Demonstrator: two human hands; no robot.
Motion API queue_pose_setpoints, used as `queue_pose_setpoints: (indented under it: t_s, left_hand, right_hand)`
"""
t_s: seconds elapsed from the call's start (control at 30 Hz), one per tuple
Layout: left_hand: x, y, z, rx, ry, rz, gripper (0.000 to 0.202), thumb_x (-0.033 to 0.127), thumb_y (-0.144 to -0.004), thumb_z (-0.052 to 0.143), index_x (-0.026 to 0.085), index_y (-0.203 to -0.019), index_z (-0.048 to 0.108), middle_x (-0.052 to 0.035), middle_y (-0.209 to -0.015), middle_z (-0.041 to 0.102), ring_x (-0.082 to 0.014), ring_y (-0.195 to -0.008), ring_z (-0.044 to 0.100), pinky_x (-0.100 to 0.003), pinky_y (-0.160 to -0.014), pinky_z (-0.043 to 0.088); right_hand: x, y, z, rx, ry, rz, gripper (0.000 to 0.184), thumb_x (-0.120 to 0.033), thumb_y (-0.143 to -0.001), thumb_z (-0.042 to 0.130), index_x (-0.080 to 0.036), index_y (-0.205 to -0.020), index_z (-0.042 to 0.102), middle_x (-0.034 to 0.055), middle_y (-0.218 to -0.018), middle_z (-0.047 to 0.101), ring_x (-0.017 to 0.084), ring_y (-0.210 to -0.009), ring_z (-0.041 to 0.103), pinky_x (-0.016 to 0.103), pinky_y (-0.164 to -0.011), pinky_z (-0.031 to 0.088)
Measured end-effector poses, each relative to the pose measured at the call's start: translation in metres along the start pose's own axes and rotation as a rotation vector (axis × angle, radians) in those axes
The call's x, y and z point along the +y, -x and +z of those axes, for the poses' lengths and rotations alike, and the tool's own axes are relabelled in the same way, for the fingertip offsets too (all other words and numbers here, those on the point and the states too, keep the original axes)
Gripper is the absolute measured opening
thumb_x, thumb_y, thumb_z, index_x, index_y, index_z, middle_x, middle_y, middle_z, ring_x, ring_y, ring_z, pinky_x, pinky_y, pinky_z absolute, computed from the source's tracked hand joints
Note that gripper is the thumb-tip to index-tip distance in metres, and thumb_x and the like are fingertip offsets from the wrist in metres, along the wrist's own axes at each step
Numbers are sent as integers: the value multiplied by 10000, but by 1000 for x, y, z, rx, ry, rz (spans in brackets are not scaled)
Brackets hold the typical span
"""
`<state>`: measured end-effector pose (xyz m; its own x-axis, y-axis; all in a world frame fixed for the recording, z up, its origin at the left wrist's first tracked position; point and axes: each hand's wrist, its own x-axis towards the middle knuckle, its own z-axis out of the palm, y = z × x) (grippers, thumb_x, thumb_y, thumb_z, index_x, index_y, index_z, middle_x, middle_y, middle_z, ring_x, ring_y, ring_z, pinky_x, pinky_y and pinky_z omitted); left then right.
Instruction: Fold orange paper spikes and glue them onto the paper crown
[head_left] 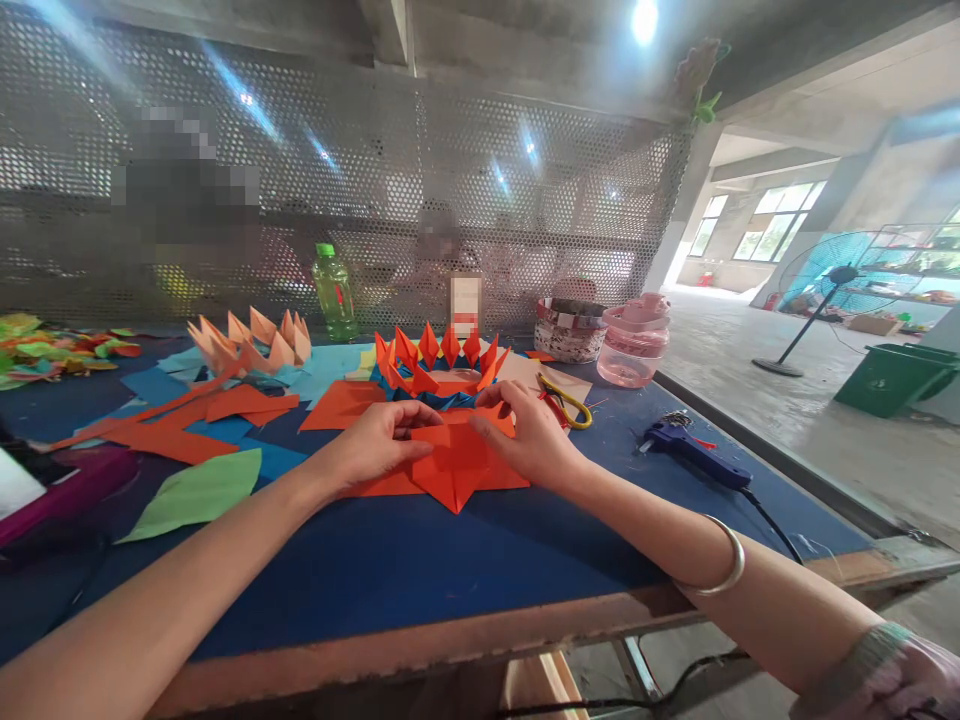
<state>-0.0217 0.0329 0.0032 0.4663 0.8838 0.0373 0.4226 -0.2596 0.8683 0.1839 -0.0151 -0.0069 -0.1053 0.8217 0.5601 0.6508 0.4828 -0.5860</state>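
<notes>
Between my two hands is an orange sheet of paper [456, 470], folded to a point at its near end. My left hand [386, 440] pinches its left edge between thumb and fingers. On the other side, my right hand [525, 430] grips the right edge, thumb on top and fingers curled. Flat orange paper [382, 485] lies beneath it. Just beyond my hands stands a ring of pointed orange paper petals [427, 345] on a blue folded base [457, 400].
Yellow-handled scissors [566, 402] and a blue glue gun [697, 450] lie to the right. A pink jug [636, 340], a round container [570, 330] and a green bottle [334, 295] stand behind. Left are a peach petal ring [251, 340] and a green paper leaf [199, 492].
</notes>
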Motion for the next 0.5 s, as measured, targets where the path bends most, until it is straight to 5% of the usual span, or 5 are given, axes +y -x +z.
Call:
queue_pose_setpoints:
  t_s: [0.13,0.33,0.5]
  left_hand:
    - [2,1,0,-29,10,18,331,306,-594,659,182,-901,640,-44,-890,681,-210,-846,604,-293,-680,451]
    - [3,2,0,-23,1,62,361,332,-637,659,178,-963,639,-31,-873,661,-184,-787,587,-290,-675,434]
    - [6,1,1,33,-9,116,373,362,-660,642,174,-983,624,-47,-938,671,-194,-844,601,-325,-763,461]
  right_hand:
    - [6,-1,1,-70,-97,16,235,-292,-833,593,-197,-1034,516,48,-987,638,167,-900,593,309,-791,446]
    - [12,0,8,-191,-220,70,341,-165,-787,539,-180,-1124,490,-82,-629,518,107,-583,513,237,-602,391]
    - [7,0,5,-307,-337,48,282,-88,-750,423,-163,-950,606,-42,-705,574,97,-616,497,226,-616,392]
